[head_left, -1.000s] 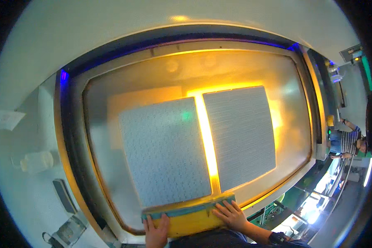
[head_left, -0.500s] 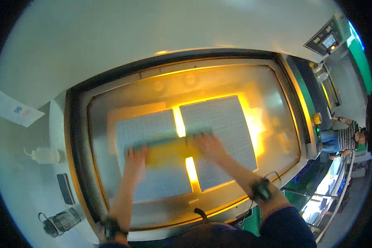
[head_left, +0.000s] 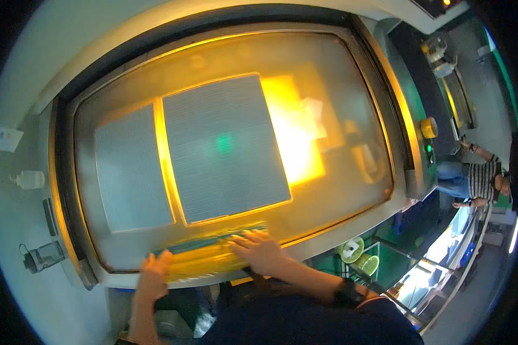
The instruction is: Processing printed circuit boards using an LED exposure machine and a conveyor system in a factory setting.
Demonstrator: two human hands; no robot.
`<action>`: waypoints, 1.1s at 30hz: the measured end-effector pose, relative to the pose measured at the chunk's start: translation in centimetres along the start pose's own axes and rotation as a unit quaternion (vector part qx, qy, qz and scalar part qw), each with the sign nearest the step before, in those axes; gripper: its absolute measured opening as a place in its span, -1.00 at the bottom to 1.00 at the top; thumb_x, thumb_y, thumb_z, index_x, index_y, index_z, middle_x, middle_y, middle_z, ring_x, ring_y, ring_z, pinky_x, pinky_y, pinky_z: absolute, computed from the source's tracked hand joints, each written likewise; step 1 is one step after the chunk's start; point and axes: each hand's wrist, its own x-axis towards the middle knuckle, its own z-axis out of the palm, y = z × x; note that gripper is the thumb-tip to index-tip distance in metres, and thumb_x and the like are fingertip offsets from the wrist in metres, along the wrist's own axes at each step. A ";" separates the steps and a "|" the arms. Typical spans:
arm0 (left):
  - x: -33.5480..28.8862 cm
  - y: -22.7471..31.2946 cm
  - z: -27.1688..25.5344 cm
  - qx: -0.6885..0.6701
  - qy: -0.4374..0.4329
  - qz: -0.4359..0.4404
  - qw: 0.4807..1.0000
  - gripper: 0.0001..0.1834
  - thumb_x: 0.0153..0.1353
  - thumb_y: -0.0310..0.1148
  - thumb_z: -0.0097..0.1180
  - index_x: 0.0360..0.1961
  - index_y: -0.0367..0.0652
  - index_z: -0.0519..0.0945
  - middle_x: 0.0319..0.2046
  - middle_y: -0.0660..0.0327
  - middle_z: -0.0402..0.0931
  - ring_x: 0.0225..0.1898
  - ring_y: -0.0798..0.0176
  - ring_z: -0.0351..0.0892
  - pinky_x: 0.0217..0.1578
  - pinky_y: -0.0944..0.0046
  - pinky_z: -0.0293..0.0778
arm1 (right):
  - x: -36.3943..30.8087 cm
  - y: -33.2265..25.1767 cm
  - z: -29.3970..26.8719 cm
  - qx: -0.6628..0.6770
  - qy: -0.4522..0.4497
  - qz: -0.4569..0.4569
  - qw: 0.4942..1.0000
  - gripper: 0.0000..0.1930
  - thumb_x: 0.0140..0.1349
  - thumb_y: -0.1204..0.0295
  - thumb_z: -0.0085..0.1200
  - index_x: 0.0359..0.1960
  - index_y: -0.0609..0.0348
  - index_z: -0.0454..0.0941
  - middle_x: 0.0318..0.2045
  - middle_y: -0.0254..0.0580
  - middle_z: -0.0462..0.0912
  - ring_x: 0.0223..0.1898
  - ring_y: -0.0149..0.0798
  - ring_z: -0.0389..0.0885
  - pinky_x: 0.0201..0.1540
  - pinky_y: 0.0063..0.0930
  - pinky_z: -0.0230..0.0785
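Observation:
Both my hands are on a long yellow and teal bar (head_left: 204, 257), smeared by motion, at the near edge of a glowing glass-topped frame (head_left: 334, 201). My left hand (head_left: 153, 276) is closed on its left end. My right hand (head_left: 260, 253) grips the right end, fingers lying over the top. Beyond the bar, two grey sheets lie side by side on the glass: a left sheet (head_left: 133, 169) and a larger right sheet (head_left: 224, 149). Between them runs a bright yellow gap. My fingers hide parts of the bar, so its exact kind cannot be told.
Left of the frame are a white bottle (head_left: 29, 180), a dark phone (head_left: 49, 217) and a clear bottle (head_left: 45, 257). A person in a striped top (head_left: 482, 179) is at the far right. Round green-rimmed containers (head_left: 352, 250) sit below right. A yellow tape roll (head_left: 429, 127) rests on the right edge.
My hands have brought the bar from across the sheets down toward me, off their near edges. The view has shifted, so the frame appears higher and further left.

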 end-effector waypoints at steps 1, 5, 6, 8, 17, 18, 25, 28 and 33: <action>1.4 5.0 -1.1 -0.030 -0.079 -0.060 0.995 -0.12 -0.16 -0.63 0.27 0.32 -0.19 0.34 0.30 0.01 0.37 0.28 -0.40 0.28 0.28 -0.28 0.18 | -2.3 1.9 -1.2 0.011 0.003 0.013 1.000 -0.47 0.22 0.36 0.05 0.28 0.01 0.38 0.26 -0.12 0.47 0.23 0.00 0.48 0.29 -0.02 0.30; 5.5 12.9 3.2 0.112 0.058 0.055 0.991 -0.19 0.01 -0.46 0.18 0.38 -0.10 0.30 0.35 0.03 0.30 0.30 -0.43 0.25 0.29 -0.38 0.12 | -10.9 9.8 -1.0 -0.055 0.071 0.048 0.995 -0.35 0.03 0.42 0.19 0.27 -0.07 0.42 0.25 -0.18 0.49 0.24 -0.02 0.48 0.26 -0.06 0.33; 7.5 14.0 2.1 0.134 0.076 0.071 0.986 -0.22 0.06 -0.41 0.14 0.40 -0.06 0.28 0.38 0.05 0.26 0.31 -0.44 0.23 0.29 -0.41 0.09 | -10.0 11.9 -2.5 -0.070 0.072 0.043 0.994 -0.40 0.11 0.42 0.11 0.27 -0.11 0.42 0.25 -0.18 0.48 0.25 -0.01 0.46 0.27 -0.01 0.31; 15.0 13.8 -1.5 0.145 0.086 0.025 0.985 -0.21 0.11 -0.39 0.10 0.44 -0.01 0.22 0.43 0.10 0.18 0.35 -0.42 0.16 0.32 -0.41 0.03 | -5.8 18.2 -6.7 -0.088 0.078 0.032 0.992 -0.44 0.16 0.46 0.02 0.27 -0.13 0.43 0.27 -0.17 0.46 0.29 0.00 0.40 0.29 0.04 0.27; 46.5 5.3 -27.7 0.155 0.298 0.004 0.942 -0.26 0.11 -0.54 0.12 0.37 0.07 0.30 0.36 0.16 0.29 0.33 -0.26 0.24 0.28 -0.33 0.19 | 27.1 41.0 -22.8 -0.214 0.115 0.129 0.961 -0.28 0.24 0.49 -0.04 0.46 -0.33 0.12 0.44 -0.37 0.23 0.43 -0.11 0.20 0.45 -0.02 0.07; 47.7 4.6 -29.1 0.143 0.318 0.014 0.937 -0.30 0.13 -0.51 0.10 0.35 0.07 0.33 0.27 0.06 0.40 0.35 -0.27 0.23 0.28 -0.30 0.20 | 28.3 41.8 -23.7 -0.222 0.146 0.121 0.956 -0.28 0.24 0.48 -0.02 0.45 -0.34 0.13 0.43 -0.38 0.25 0.42 -0.12 0.22 0.45 -0.01 0.07; 43.5 4.3 -24.9 0.203 0.276 -0.033 0.939 -0.12 0.03 -0.52 0.22 0.42 0.09 0.20 0.36 0.09 0.28 0.39 -0.23 0.16 0.28 -0.34 0.18 | 25.3 37.2 -20.9 -0.250 0.131 0.127 0.951 -0.26 0.13 0.50 0.11 0.39 -0.34 0.25 0.39 -0.41 0.31 0.36 -0.08 0.31 0.40 0.07 0.13; 33.1 9.7 -17.9 0.095 0.240 -0.008 0.966 -0.18 0.07 -0.39 0.28 0.40 0.03 0.26 0.34 0.06 0.31 0.36 -0.29 0.19 0.35 -0.26 0.10 | 14.6 32.0 -15.9 -0.235 0.108 0.076 0.963 -0.35 0.14 0.58 -0.04 0.34 -0.10 0.32 0.33 -0.23 0.37 0.28 0.02 0.36 0.28 0.14 0.22; 13.5 13.7 4.7 0.122 0.006 0.053 0.991 0.02 -0.08 -0.36 0.33 0.46 0.11 0.14 0.42 0.12 0.21 0.34 -0.39 0.20 0.24 -0.49 0.17 | -10.1 19.1 -4.7 -0.083 -0.114 -0.022 0.990 -0.41 0.27 0.40 0.03 0.38 -0.12 0.31 0.33 -0.09 0.39 0.24 0.05 0.47 0.25 0.06 0.33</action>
